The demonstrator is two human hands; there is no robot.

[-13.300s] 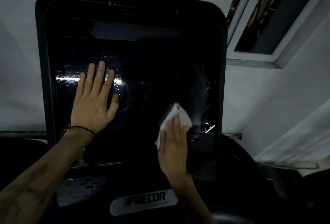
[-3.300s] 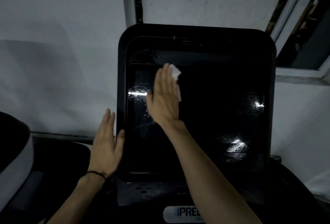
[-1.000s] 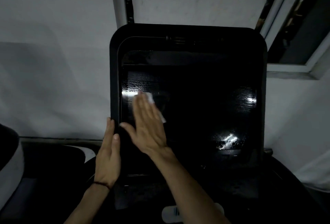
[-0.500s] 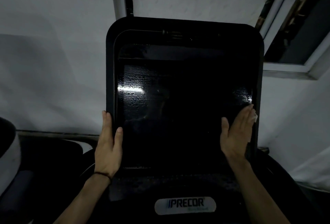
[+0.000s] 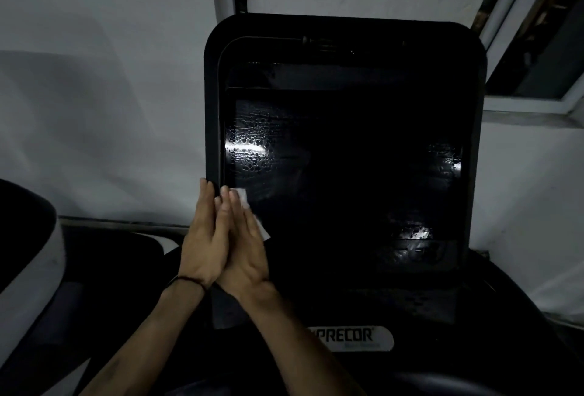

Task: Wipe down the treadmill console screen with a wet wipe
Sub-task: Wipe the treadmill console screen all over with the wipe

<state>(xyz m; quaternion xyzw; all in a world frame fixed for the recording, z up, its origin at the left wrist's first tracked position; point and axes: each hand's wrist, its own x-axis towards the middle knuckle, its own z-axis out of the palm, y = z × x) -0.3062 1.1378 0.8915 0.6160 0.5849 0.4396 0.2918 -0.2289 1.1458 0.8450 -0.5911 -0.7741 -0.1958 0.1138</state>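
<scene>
Pressing one white tissue (image 5: 242, 196) against one screen (image 5: 347, 174) — right hand (image 5: 246, 253), left hand (image 5: 205, 237) alongside.

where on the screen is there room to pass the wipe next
Free: middle and right of the screen, between the droplets at upper left and the right rim. Crowded: lower left, where the left hand and right hand meet at the wipe.

The visible body comprises a bare left forearm (image 5: 136, 335) and right forearm (image 5: 300, 345), left hand (image 5: 207, 237), right hand (image 5: 245, 248), and one thin dark cord band (image 5: 186, 280) round the left wrist.
</scene>
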